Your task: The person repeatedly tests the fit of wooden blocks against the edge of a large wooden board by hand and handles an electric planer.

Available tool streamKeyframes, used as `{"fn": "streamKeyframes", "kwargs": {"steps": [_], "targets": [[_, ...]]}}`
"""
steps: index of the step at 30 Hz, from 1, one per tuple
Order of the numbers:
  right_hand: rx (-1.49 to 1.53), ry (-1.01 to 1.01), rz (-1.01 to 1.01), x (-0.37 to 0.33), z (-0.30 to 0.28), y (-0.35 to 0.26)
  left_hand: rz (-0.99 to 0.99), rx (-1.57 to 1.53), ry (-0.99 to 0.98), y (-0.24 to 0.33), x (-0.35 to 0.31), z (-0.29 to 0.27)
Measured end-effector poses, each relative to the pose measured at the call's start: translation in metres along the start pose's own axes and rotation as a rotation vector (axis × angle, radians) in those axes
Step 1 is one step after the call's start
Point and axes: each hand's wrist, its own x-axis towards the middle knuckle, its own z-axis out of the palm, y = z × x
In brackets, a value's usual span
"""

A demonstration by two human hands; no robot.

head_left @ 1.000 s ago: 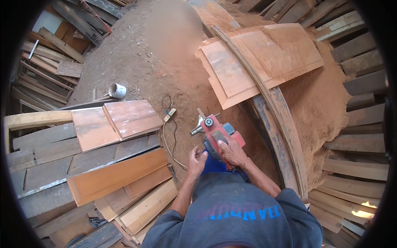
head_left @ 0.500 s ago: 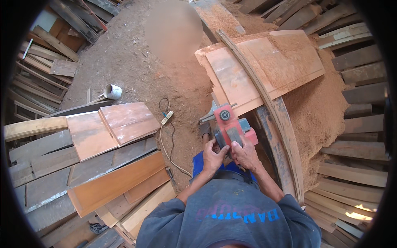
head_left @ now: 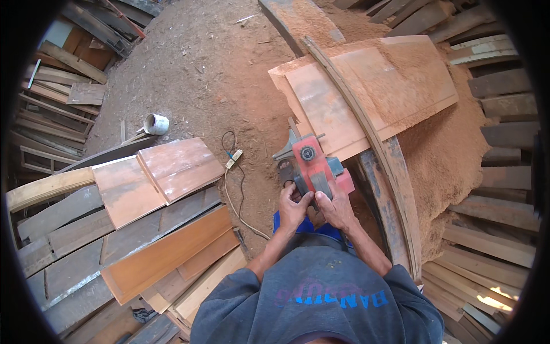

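Observation:
A red electric hand planer [head_left: 313,161] with a round black dial and a grey metal fence is held up in front of my body. My left hand [head_left: 292,210] grips its lower left side, the fingers partly hidden beneath it. My right hand [head_left: 338,210] wraps round the rear end, its thumb lying along the dark grey part. Both thumbs come close together at the tool's near end. Past the planer lies a wide wooden panel [head_left: 366,86], covered in part with reddish sawdust, with a narrow wooden strip [head_left: 349,106] across it.
A dark beam [head_left: 385,189] supports the panel, with a sawdust heap [head_left: 441,155] beside it. Finished-looking panels [head_left: 180,169] and an orange-brown board [head_left: 172,249] lie at left. A power strip [head_left: 234,159] with cord and a white bucket [head_left: 156,124] are on the ground. Stacked planks [head_left: 504,135] line the right.
The planer has shifted slightly up and left, still in both hands. A blurred round patch at the top has gone from view. The view itself has moved a little.

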Motion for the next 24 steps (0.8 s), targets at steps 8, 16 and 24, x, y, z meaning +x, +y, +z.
{"fn": "streamKeyframes", "kwargs": {"steps": [8,16,24], "targets": [[0.006,0.01,-0.066,0.041,0.005,-0.025,-0.02,-0.098,-0.022,0.028,0.04,-0.008],[-0.051,0.022,-0.079,0.087,0.011,-0.046,-0.011,-0.096,0.013,0.032,0.087,-0.018],[-0.067,0.029,-0.086,0.136,0.019,-0.073,0.047,-0.089,0.044,0.055,0.133,-0.029]]}}
